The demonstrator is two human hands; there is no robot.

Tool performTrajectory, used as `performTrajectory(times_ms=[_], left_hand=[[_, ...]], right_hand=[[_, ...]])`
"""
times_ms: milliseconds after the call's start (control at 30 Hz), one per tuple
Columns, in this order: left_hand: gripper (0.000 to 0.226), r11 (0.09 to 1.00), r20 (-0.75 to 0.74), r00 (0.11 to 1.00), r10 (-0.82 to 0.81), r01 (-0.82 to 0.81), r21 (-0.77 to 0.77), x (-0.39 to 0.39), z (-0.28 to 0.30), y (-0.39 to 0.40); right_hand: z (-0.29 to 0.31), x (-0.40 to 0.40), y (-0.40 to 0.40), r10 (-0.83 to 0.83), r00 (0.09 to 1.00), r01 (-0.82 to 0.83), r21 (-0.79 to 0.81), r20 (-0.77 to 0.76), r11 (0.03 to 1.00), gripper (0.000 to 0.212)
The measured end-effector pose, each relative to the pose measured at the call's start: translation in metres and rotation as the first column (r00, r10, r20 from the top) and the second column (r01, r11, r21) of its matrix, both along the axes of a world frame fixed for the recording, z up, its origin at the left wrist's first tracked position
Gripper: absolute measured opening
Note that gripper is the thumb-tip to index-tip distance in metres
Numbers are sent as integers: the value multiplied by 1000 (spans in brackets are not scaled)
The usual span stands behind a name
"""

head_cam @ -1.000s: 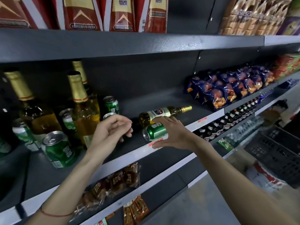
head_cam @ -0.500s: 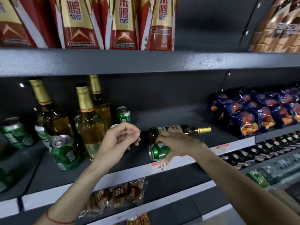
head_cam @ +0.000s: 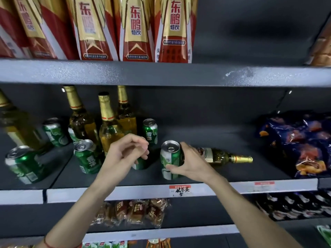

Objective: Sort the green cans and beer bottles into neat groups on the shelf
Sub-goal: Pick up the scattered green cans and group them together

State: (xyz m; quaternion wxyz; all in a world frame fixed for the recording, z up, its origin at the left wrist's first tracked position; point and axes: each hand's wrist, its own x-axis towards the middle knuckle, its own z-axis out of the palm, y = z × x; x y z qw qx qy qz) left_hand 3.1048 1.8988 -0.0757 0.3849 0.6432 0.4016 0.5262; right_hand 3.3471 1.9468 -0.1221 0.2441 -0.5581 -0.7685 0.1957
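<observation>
Right hand (head_cam: 192, 165) grips an upright green can (head_cam: 170, 159) on the shelf (head_cam: 125, 191) — fingers clamped round it; left hand (head_cam: 125, 153) hovers, fingers loosely curled, empty.

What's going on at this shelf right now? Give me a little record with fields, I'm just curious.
place: dark store shelf
right hand: grips an upright green can
left hand: fingers loosely curled, holding nothing, in front of another green can
lying down: one beer bottle, behind the right hand
standing: three beer bottles with gold foil necks, cans mixed among them
right end: blue snack bags
</observation>
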Motion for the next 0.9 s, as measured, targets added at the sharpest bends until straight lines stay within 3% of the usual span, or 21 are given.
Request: performTrajectory(times_ms=[133,433,667,800,900], left_hand=[[8,999,-12,999,39,-38,12,-6,1,-5],[7,999,-25,999,47,-47,-5,-8,-2,-3],[16,1000,-22,1000,-19,19,13,1,-3,7],[25,998,-8,998,-64,64,17,14,-5,14],[24,994,-13,994,-108,109,20,24,-6,17]], right_hand=[[-18,-27,1,-48,994,50,15,-98,999,56],[-29,-50,3,-85,994,84,-15,-64,996,58],[-27,-29,-14,-55,991,43,-100,-119,994,84],[-28,9,-32,-252,936,266,24,-246,964,50],[-26,56,-36,-515,830,531,24,-216,847,34]])
